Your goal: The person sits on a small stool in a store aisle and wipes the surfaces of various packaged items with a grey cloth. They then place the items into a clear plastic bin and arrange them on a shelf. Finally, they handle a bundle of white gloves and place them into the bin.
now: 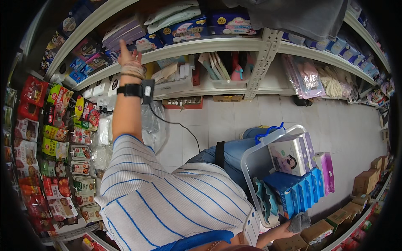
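Note:
My left hand (129,56) reaches up to a shelf, fingers apart, beside stacked light purple boxes (123,33); whether it touches them is unclear. A black strap with a cabled device circles that wrist. Against my right side is a clear plastic bin (248,175) with a blue handle (267,133). It holds blue boxes (290,191), white and purple boxes with a printed figure (287,155) and teal packets (265,202). A bright purple box (326,172) stands beside them. My right hand (279,232) is low by the bin, its fingers hidden by a grey knitted item (300,222).
Metal shelving (220,45) crosses ahead, with blue packs (185,29) above and clear bins (229,83) below. Hanging food packets (56,150) line the left side. Cardboard boxes (366,180) stand at the right. A clear plastic bag (154,125) lies near the left shelf.

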Demonstrator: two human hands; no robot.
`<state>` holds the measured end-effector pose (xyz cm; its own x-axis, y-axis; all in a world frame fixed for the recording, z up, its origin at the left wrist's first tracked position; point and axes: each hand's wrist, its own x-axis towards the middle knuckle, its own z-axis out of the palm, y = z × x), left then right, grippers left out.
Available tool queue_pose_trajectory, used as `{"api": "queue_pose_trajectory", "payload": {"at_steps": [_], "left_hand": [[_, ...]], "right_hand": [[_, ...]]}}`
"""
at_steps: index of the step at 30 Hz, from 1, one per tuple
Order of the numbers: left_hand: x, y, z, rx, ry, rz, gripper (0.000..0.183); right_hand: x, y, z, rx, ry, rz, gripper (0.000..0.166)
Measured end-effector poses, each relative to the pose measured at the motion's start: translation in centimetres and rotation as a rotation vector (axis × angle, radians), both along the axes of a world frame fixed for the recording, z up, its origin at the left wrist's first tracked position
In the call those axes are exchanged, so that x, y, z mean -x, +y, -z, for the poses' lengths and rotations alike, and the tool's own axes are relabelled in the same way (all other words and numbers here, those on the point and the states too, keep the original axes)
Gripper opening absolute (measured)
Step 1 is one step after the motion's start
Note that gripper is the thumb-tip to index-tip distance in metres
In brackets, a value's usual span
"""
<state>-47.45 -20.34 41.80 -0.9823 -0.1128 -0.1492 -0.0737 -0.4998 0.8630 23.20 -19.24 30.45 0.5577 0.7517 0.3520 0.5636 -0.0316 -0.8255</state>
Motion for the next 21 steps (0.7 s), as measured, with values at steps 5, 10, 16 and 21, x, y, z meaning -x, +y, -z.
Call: {"api": "queue_pose_trajectory", "payload": {"at_steps": [5, 10, 16, 21], "left_hand": [[6.9, -2.1, -3.9, 0.183, -0.066, 0.19, 0.114], [11.7, -0.8, -5.9, 0.211, -0.249, 0.342, 0.105], [16.0, -1.7, -3.5, 0.05, -0.179, 0.149, 0.081], [13.9, -3.2, -3.5, -0.011, -0.104, 0.201, 0.078]], "right_hand": [[-0.1, 0.1, -0.2, -0.021, -0.111, -0.028, 0.038], [-0.4, 0.0, 0.3, 0.048, 0.087, -0.027, 0.038], [-0.8, -0.1, 0.2, -0.01, -0.054, -0.068, 0.038], [-0.8, 0.1, 0.0, -0.012, -0.119, -0.077, 0.036]]}}
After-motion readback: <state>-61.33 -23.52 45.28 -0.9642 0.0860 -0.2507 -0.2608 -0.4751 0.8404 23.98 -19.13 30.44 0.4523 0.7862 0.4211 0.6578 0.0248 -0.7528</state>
